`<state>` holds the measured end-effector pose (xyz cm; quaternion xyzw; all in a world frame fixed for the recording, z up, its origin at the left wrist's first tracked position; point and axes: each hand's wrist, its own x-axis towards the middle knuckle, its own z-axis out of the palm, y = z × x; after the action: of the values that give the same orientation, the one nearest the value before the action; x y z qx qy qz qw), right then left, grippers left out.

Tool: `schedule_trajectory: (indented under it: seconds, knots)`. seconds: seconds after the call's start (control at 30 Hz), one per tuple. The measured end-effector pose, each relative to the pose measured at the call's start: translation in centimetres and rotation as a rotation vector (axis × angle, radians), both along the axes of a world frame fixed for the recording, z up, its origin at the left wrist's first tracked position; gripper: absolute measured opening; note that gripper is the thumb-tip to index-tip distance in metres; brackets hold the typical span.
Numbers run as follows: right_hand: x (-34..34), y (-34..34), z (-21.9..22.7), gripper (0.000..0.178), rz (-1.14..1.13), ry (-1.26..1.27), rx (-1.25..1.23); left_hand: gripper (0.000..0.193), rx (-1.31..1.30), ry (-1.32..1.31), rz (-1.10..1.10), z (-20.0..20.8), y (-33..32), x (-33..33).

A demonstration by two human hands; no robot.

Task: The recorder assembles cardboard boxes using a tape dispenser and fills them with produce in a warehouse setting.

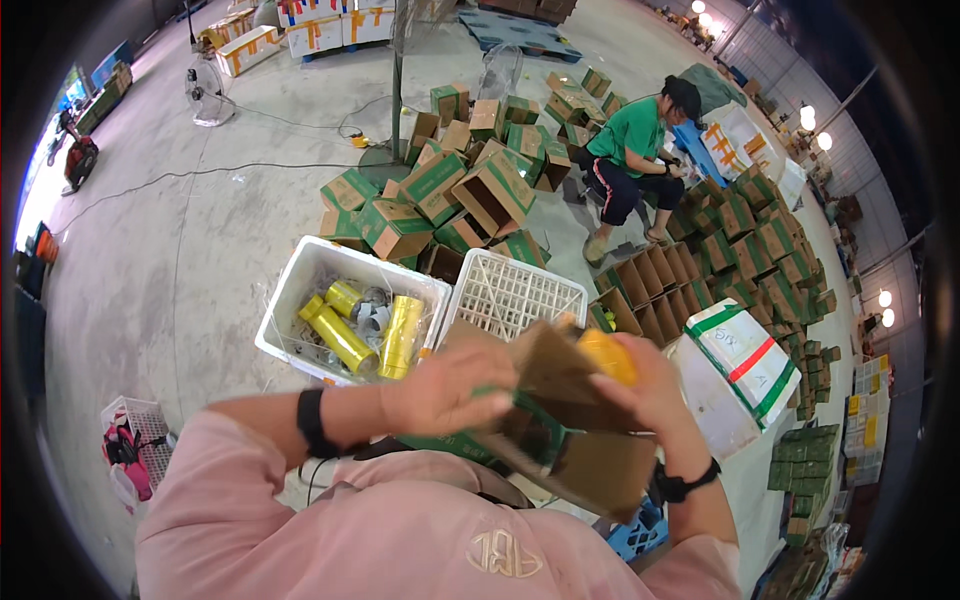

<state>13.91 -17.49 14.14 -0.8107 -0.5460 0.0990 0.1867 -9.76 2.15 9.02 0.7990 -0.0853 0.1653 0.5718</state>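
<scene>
**Handling an open carton, orange-yellow roll in the right hand**

Head view, the only one. Step in hand looks like working the carton into shape: it is up in front of the chest, nearer than the white crate, tilted, flaps spread, not lying on anything I can make out. Right hand has its fingers curled round an orange-yellow roll, at the far right edge of the carton. Left hand is at the carton's left side, fingers bent over the edge; it is motion-blurred, so I can't tell whether it grips the board or only pushes on it.

Next move, as I judge it, calls for steadying the loose walls with the left while keeping the roll clear of the flaps; a slack panel could spring out of line.

Carton look: plain brown inside, green printing on the outer faces, flaps standing at uneven angles, mouth facing up toward the camera. Board appears thin and stiff, creased at the folds.

Around it: foam box to the left with yellow rolls inside; carton pile farther off; taped foam box to the right; seated co-worker far right.
</scene>
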Motion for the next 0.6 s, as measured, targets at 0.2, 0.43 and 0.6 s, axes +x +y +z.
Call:
schedule_trajectory:
  seconds: [0.2, 0.43, 0.6]
  knots:
    - [-1.6, 3.4, -0.5, 0.073, 0.193, 0.211, -0.089, 0.033, 0.713, 0.213, -0.715, -2.4, -4.1, 6.1]
    - [1.3, -3.5, -3.2, 0.056, -0.377, 0.999, 0.467, 0.052, 0.578, -0.638, -0.475, -1.0, -9.0, 10.1]
    - [3.2, -6.2, -2.1, 0.049, -0.408, 0.729, 0.584, 0.059, 0.58, -0.521, -0.604, -2.6, -9.4, 11.1]
